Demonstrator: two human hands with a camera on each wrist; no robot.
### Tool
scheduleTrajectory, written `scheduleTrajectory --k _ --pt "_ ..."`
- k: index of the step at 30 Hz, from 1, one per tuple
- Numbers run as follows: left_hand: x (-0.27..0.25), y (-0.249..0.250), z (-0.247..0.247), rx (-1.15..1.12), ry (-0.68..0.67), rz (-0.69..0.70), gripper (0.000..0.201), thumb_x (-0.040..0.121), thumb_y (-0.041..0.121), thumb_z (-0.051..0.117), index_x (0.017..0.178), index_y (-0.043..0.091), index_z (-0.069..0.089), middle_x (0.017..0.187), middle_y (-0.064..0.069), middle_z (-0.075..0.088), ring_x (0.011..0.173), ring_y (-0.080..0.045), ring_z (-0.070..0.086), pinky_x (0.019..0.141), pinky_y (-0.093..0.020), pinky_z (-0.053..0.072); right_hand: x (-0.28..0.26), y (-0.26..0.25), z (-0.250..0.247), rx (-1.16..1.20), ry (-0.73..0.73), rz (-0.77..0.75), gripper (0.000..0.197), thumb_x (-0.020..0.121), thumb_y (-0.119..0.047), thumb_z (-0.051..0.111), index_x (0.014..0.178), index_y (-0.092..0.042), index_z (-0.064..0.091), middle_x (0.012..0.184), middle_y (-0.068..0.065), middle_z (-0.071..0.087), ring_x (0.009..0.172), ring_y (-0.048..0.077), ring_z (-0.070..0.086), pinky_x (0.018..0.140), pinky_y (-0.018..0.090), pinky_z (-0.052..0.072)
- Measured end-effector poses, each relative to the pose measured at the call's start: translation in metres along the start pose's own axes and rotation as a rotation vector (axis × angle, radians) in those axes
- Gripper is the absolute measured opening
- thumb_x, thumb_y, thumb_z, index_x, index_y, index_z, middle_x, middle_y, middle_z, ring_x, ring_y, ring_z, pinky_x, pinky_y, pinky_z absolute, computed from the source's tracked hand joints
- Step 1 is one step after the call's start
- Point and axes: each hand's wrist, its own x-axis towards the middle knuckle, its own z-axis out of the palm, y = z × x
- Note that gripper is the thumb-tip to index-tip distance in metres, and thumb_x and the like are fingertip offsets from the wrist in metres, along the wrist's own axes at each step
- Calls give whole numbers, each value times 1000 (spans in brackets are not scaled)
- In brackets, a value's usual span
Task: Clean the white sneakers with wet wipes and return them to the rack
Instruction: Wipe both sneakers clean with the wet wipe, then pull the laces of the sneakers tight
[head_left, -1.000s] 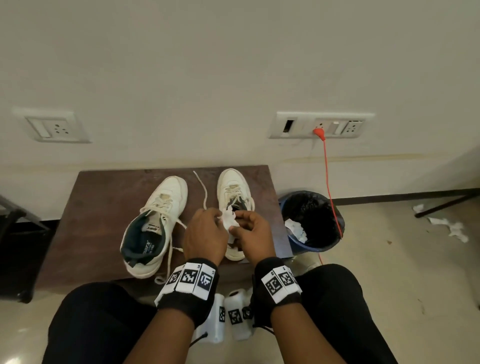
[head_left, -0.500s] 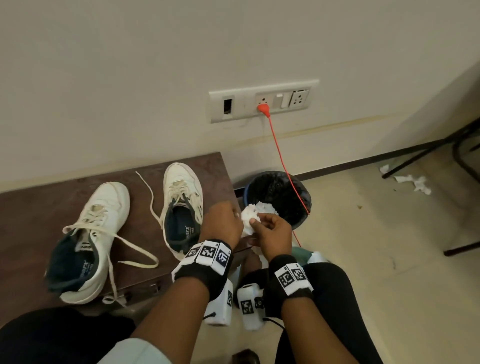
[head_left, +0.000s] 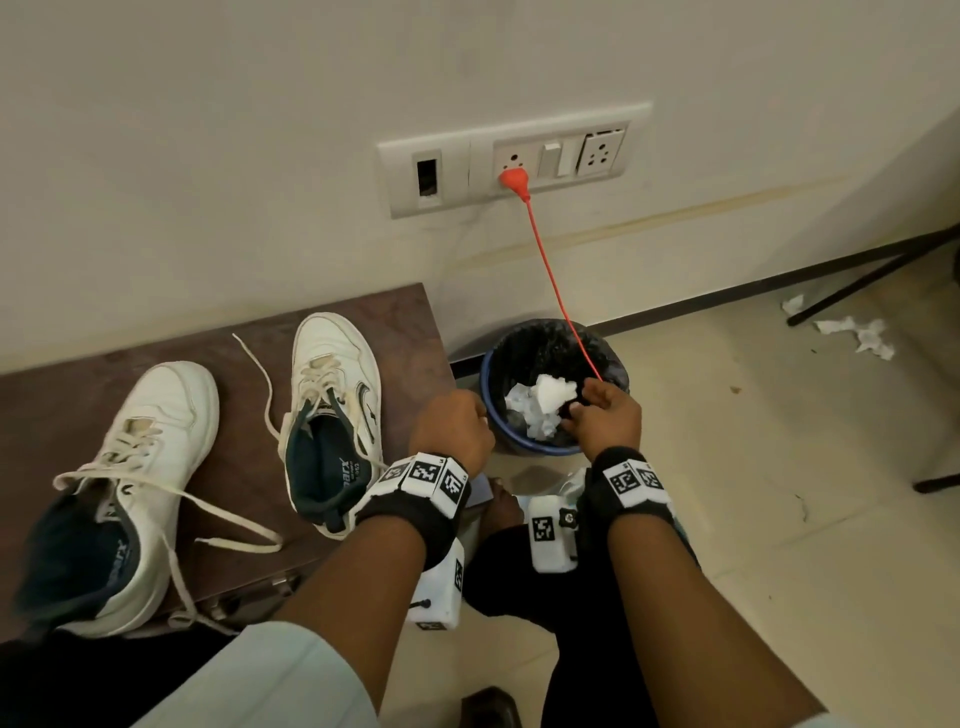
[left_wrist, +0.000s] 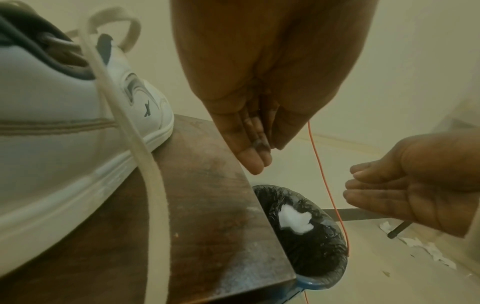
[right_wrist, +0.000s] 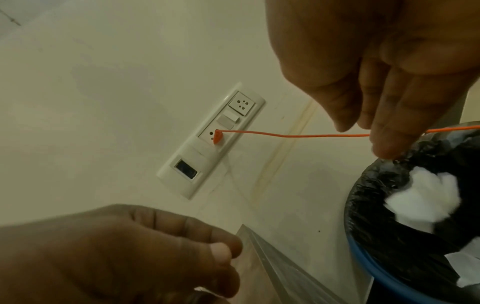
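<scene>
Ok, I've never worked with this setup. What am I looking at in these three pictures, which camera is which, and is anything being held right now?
No robot here: a person wears three cameras. The head view looks down from the forehead. The left hand and right hand wear black wristbands with printed markers. Each of the other two pictures comes from a wrist camera that looks along its hand's fingers. Two white sneakers, the left sneaker and the right sneaker, stand unlaced on a dark brown table. Beside it is a blue bin with a black liner and crumpled white wipes inside. An orange cable runs from the wall socket past the bin. Both hands are empty: the right one is open over the bin, the left loosely curled beside it.
</scene>
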Motion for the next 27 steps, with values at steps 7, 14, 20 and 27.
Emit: scheduleTrajectory --k 7,14,20,27 --pt "-19 -5 -3 -38 8 76 24 91 17 50 104 12 70 106 -11 69 98 -27 62 85 -32 48 -23 27 12 -162 -50 4 19 70 -11 64 87 -19 67 86 15 69 80 34 67 77 49 56" --pt "-55 -21 -32 -144 104 87 23 90 17 50 99 14 71 98 -9 71 92 -26 64 83 -35 51 -95 5 62 -292 -246 -177 20 75 -13 67 94 -9 68 85 8 70 78 22 67 78 37 56" --pt "-84 -66 -67 -122 417 -128 22 92 26 46 101 21 65 106 -1 66 99 -24 61 81 -35 48 -152 -24 111 -388 -361 -372 14 83 -24 67 91 -13 67 81 1 67 75 14 64 70 29 52" --pt "-99 -123 -80 -212 298 -431 38 86 43 56 110 15 45 113 -9 62 105 -33 60 82 -39 46 -182 -27 151 -607 -284 -363 39 78 -40 69 110 -21 59 99 0 64 92 19 61 79 31 51"
